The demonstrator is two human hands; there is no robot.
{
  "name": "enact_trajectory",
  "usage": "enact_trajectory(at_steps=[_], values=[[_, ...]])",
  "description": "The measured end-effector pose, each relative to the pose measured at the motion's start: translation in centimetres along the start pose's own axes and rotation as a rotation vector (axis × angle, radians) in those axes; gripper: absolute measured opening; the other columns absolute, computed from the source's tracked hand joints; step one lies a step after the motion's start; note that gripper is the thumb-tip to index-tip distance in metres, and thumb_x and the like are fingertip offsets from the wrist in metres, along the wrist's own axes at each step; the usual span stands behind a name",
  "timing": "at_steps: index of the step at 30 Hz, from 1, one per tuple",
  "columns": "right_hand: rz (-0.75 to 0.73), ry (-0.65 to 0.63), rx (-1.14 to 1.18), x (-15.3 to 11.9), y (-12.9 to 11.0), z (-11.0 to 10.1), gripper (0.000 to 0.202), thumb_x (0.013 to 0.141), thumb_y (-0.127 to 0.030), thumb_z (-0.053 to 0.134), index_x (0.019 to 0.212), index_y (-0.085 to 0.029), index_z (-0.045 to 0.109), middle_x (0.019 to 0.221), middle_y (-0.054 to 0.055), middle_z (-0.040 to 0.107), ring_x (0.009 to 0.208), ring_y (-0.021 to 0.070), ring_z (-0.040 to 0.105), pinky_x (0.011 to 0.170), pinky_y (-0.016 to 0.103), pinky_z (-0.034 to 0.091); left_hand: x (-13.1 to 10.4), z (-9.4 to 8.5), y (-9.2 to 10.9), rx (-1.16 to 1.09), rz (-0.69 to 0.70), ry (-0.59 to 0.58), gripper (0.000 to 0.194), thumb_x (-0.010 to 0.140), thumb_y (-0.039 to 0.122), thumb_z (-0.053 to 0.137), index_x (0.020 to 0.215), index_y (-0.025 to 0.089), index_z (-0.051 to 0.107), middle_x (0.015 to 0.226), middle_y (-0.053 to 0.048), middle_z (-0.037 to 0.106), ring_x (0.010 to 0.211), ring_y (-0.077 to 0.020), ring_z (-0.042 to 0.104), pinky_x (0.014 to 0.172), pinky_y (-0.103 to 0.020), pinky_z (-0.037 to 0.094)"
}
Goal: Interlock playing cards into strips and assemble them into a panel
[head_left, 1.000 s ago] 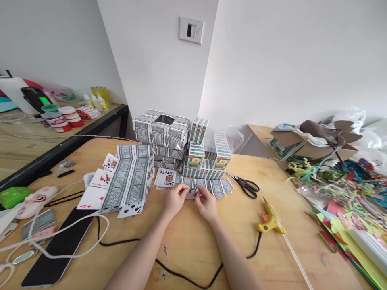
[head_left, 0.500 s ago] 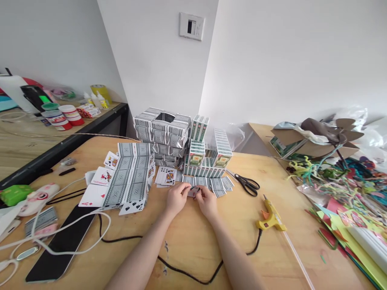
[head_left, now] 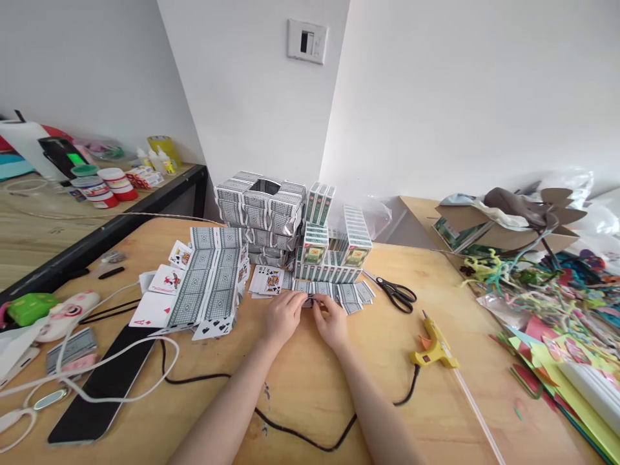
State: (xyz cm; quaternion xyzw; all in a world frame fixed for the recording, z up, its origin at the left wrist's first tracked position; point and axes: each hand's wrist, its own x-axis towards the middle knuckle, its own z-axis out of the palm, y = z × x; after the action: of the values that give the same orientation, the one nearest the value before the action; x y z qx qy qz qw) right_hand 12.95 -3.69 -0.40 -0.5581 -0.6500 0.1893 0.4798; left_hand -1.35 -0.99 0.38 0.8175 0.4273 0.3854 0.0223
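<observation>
Nearest, a black cord (head_left: 330, 449) curls over the desk (head_left: 310, 374), well in front of the little boxes (head_left: 334, 274). The yellow glue gun (head_left: 433, 352) lies in front of the little boxes too, off to their right. Then come the left hand (head_left: 285, 316) and the right hand (head_left: 330, 320), close together, just in front of the little boxes. The fingers of both hands seem to pinch one card (head_left: 309, 301) between them, but they hide most of it. I think this is the folding step. The next move seems to call for a firm, even press. Loose cards (head_left: 347, 298) lie at the foot of the little boxes, with scissors (head_left: 389, 289) to the right. Farther, a card tower (head_left: 266, 219) stands just left of the little boxes.
</observation>
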Motion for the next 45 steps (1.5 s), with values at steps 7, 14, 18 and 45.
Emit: enact_trajectory(at_steps=[7, 14, 18, 45], values=[[-0.380, -0.192, -0.388, 0.0, -1.8, -0.2, 0.060, 0.069, -0.003, 0.043, 0.123, -0.030, 0.045, 0.140, 0.006, 0.028, 0.116, 0.0271, 0.041, 0.084, 0.041, 0.046, 0.2, -0.1, 0.3, 0.098, -0.052, 0.015, 0.019, 0.083, 0.019, 0.042, 0.084, 0.020, 0.061, 0.076, -0.005, 0.065, 0.073, -0.0165, 0.058, 0.066, -0.027, 0.045], [-0.165, -0.058, -0.400, -0.1, -0.8, 0.6, 0.059, 0.070, -0.003, 0.040, 0.127, -0.020, 0.041, 0.130, 0.012, 0.040, 0.113, 0.0256, 0.044, 0.086, 0.041, 0.045, 0.1, -0.2, -0.1, 0.088, -0.028, 0.013, 0.021, 0.083, 0.014, 0.041, 0.088, 0.020, 0.060, 0.081, -0.004, 0.066, 0.078, -0.0162, 0.059, 0.073, -0.028, 0.044], [-0.177, -0.080, -0.262, 0.0, -0.3, 0.2, 0.050, 0.075, -0.009, 0.041, 0.123, -0.022, 0.044, 0.108, 0.008, 0.056, 0.098, 0.0210, 0.053, 0.084, 0.038, 0.046, 0.1, -0.2, -0.1, 0.059, -0.012, 0.020, 0.020, 0.083, 0.014, 0.042, 0.088, 0.020, 0.060, 0.084, -0.004, 0.066, 0.079, -0.0163, 0.059, 0.073, -0.029, 0.045], [-0.164, 0.045, -0.072, 0.6, -0.8, -0.3, 0.019, 0.082, -0.019, 0.045, 0.092, -0.024, 0.060, 0.085, 0.004, 0.062, 0.085, 0.0177, 0.055, 0.077, 0.033, 0.047, -0.2, 0.0, 0.1, 0.022, 0.004, 0.014, 0.023, 0.083, 0.014, 0.040, 0.090, 0.020, 0.061, 0.084, -0.005, 0.065, 0.081, -0.0161, 0.060, 0.073, -0.029, 0.047]])
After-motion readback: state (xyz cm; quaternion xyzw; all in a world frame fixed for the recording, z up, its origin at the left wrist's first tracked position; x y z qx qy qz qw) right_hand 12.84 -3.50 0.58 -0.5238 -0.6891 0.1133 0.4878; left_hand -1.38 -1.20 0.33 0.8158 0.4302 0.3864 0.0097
